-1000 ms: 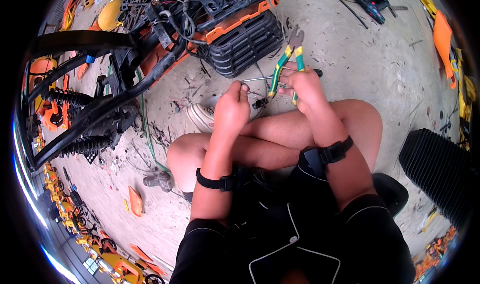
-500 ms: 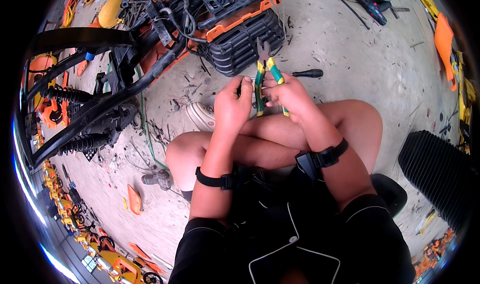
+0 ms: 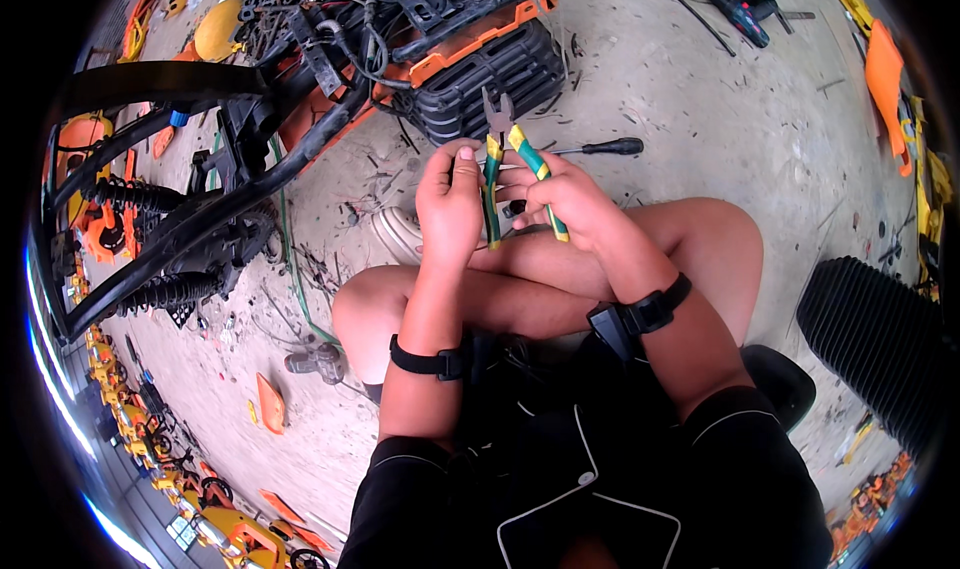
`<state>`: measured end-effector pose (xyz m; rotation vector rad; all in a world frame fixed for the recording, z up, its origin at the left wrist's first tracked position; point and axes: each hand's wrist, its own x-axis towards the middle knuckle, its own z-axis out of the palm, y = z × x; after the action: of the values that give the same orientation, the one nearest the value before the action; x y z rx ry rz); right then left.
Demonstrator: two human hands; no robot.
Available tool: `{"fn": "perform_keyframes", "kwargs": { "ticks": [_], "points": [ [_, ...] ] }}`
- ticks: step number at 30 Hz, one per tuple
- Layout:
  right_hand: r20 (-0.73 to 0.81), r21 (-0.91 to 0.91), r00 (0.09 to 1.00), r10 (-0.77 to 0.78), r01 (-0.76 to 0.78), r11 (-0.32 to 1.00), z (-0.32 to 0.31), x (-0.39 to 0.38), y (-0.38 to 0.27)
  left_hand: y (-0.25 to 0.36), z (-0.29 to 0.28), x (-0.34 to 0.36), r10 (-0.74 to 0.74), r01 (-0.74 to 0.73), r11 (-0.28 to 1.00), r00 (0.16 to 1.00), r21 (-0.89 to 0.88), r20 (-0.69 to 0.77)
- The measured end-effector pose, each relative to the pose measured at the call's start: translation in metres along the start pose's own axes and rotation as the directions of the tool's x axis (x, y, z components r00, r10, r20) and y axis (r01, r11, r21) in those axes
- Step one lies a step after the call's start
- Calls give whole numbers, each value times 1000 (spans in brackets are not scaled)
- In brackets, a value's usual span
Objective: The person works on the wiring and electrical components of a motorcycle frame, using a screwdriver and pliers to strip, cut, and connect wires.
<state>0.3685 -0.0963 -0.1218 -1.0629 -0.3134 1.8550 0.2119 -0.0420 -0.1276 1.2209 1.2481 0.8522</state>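
My right hand (image 3: 570, 204) grips cutting pliers (image 3: 499, 114) with green and yellow handles; the jaws point away from me and the handles are spread. My left hand (image 3: 450, 204) is closed just left of the pliers, thumb against fingers; what it holds, if anything, is hidden. A black-handled screwdriver (image 3: 612, 147) lies on the floor beyond my hands. A small black item (image 3: 515, 209) shows between my hands. My crossed bare legs are beneath them, with a pale shoe (image 3: 392, 237) at the left.
A black vehicle frame (image 3: 200, 219) with coil springs fills the left, with cables and a ribbed black housing (image 3: 470, 94) ahead. A power drill (image 3: 745, 24) lies top right, a grey tool (image 3: 320, 362) lower left, a ribbed black object (image 3: 870, 349) right. Orange panels (image 3: 885, 84) line the edges.
My right hand has moved the pliers left and toward me, close beside my left hand, uncovering more of the screwdriver. My left hand has shifted slightly left.
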Motion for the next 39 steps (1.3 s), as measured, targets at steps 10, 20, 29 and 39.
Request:
{"fn": "perform_keyframes", "kwargs": {
  "ticks": [10,20,29,39],
  "points": [
    [128,71,992,-23,14,997,-1,1,10,3,1,1,-23,20,991,999,-133,-23],
    [33,121,996,-87,82,989,2,6,23,6,2,0,-49,28,961,996,-274,-72],
    [11,128,996,-89,87,988,4,2,22,3,3,0,-44,23,972,996,-235,-84],
    [58,89,998,-34,29,996,6,4,30,5,1,0,-14,14,1000,999,-8,-52]
  ]
}}
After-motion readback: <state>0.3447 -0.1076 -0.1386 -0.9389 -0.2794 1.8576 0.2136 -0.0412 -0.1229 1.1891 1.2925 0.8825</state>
